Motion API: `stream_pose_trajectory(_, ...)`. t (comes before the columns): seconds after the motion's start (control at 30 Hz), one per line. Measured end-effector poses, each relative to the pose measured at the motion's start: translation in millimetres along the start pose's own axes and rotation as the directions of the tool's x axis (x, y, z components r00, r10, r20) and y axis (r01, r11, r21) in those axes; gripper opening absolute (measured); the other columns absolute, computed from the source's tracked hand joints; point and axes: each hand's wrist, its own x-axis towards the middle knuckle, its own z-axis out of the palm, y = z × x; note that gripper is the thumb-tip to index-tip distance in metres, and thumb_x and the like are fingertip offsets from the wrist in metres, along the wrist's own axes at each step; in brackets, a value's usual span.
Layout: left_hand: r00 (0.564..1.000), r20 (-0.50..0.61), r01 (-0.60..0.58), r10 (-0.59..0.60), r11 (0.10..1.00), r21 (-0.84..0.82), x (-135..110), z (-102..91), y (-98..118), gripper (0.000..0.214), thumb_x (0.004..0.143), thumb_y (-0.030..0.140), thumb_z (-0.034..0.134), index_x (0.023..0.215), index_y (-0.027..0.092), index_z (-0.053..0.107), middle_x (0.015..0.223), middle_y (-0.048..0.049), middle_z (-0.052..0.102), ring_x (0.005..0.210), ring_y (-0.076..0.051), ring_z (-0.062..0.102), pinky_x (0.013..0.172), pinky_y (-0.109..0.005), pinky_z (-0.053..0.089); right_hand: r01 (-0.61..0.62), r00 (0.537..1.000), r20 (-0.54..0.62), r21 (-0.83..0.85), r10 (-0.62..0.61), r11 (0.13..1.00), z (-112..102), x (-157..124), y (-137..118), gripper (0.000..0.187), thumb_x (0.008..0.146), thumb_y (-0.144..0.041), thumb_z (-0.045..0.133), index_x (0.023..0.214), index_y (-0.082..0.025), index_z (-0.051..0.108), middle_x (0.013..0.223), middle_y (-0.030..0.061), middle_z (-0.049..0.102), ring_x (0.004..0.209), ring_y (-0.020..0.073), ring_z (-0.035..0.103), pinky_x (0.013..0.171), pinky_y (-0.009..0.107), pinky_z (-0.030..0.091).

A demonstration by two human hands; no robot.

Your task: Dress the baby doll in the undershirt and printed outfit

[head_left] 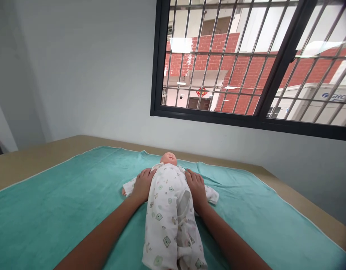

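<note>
Lying face-up between both hands, the baby doll rested on a teal towel over the bench. The left hand and right hand lay open, palms flat against its sides.

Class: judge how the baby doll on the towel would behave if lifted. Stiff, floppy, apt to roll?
The doll lies on its back on the towel, arms spread, so it probably won't roll. Its baggy suit lies limp below the left hand and right hand, so its legs would likely flop.
</note>
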Motion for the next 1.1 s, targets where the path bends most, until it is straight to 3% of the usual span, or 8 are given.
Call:
stream_pose_trajectory(0.23, 0.937, -0.208, -0.334, 0.28, 0.893, -0.303, -77, -54.4, 20, 0.026, 0.094, 0.019, 0.034, 0.105, 0.022, 0.057, 0.101, -0.0085, 0.059, 0.098, -0.021, 0.052, 0.086, -0.037, 0.043, 0.293, 0.948, -0.204, 0.27, -0.243, 0.917, -64, -84, -12, 0.03, 0.09, -0.012, 0.047, 0.118, -0.023, 0.051, 0.12, 0.011, 0.06, 0.115, 0.0243, 0.052, 0.096, 0.045, 0.044)
stream_pose_trajectory(0.37, 0.728, -0.025, -0.653, 0.685, 0.682, -0.33, -119, -86.8, 50, 0.02, 0.093, 0.026, 0.041, 0.104, 0.023, 0.057, 0.089, -0.0081, 0.063, 0.082, -0.02, 0.052, 0.073, -0.036, 0.041, 0.504, 0.864, -0.211, 0.343, -0.457, 0.793, -97, -124, -41, 0.017, 0.088, -0.017, 0.055, 0.103, -0.022, 0.056, 0.096, 0.0057, 0.07, 0.093, 0.0201, 0.064, 0.092, 0.04, 0.048)
stream_pose_trajectory(0.43, 0.626, 0.139, -0.715, 0.768, 0.636, -0.292, -122, -95.7, 64, 0.02, 0.095, 0.031, 0.04, 0.099, 0.026, 0.06, 0.083, -0.0067, 0.064, 0.079, -0.019, 0.053, 0.069, -0.035, 0.039, 0.562, 0.825, -0.168, 0.353, -0.54, 0.748, -100, -131, -55, 0.008, 0.091, -0.019, 0.053, 0.096, -0.024, 0.057, 0.084, -0.0006, 0.072, 0.081, 0.0157, 0.066, 0.093, 0.036, 0.049)
stream_pose_trajectory(0.5, 0.603, 0.243, -0.71, 0.76, 0.65, -0.27, -119, -99.2, 73, 0.024, 0.096, 0.037, 0.039, 0.098, 0.026, 0.061, 0.084, -0.0071, 0.065, 0.078, -0.019, 0.054, 0.066, -0.034, 0.039, 0.56, 0.823, -0.133, 0.349, -0.552, 0.751, -96, -132, -63, 0.009, 0.093, -0.02, 0.052, 0.093, -0.025, 0.059, 0.08, -0.0032, 0.073, 0.077, 0.0135, 0.067, 0.094, 0.033, 0.049)
stream_pose_trajectory(0.67, 0.74, 0.294, -0.473, 0.605, 0.779, -0.411, -121, -96.3, 69, 0.025, 0.095, 0.04, 0.042, 0.093, 0.025, 0.062, 0.088, -0.0075, 0.067, 0.079, -0.02, 0.055, 0.072, -0.035, 0.044, 0.538, 0.838, -0.145, 0.38, -0.526, 0.752, -85, -127, -63, 0.01, 0.093, -0.02, 0.052, 0.092, -0.025, 0.061, 0.075, -0.0029, 0.072, 0.074, 0.0125, 0.065, 0.095, 0.033, 0.048)
stream_pose_trajectory(0.8, 0.864, 0.431, 0.084, 0.26, 0.77, -0.633, -125, -94.7, 47, 0.03, 0.09, 0.05, 0.045, 0.096, 0.026, 0.061, 0.1, -0.0029, 0.065, 0.095, -0.02, 0.055, 0.087, -0.033, 0.044, 0.551, 0.823, -0.122, 0.409, -0.554, 0.728, -87, -127, -59, 0.012, 0.094, -0.023, 0.049, 0.094, -0.027, 0.06, 0.072, -0.0024, 0.07, 0.073, 0.013, 0.063, 0.093, 0.032, 0.049)
stream_pose_trajectory(0.9, 0.769, 0.601, 0.331, 0.218, 0.668, -0.667, -113, -97.9, 30, 0.03, 0.08, 0.05, 0.058, 0.091, 0.022, 0.063, 0.099, 0.0002, 0.063, 0.097, -0.02, 0.054, 0.088, -0.03, 0.044, 0.541, 0.836, -0.163, 0.41, -0.524, 0.734, -86, -129, -55, 0.013, 0.095, -0.021, 0.045, 0.092, -0.024, 0.057, 0.07, -0.0005, 0.067, 0.068, 0.0141, 0.06, 0.081, 0.032, 0.052)
stream_pose_trajectory(1.1, 0.526, 0.786, 0.44, 0.325, 0.687, -0.579, -89, -104.1, 15, 0.02, 0.065, 0.032, 0.071, 0.081, 0.021, 0.068, 0.079, 0.0038, 0.059, 0.078, -0.014, 0.051, 0.068, -0.022, 0.041, 0.345, 0.936, -0.15, 0.556, -0.317, 0.756, -79, -135, -42, 0.009, 0.094, -0.018, 0.042, 0.09, -0.024, 0.048, 0.067, 0.0, 0.06, 0.059, 0.0153, 0.055, 0.052, 0.026, 0.046)
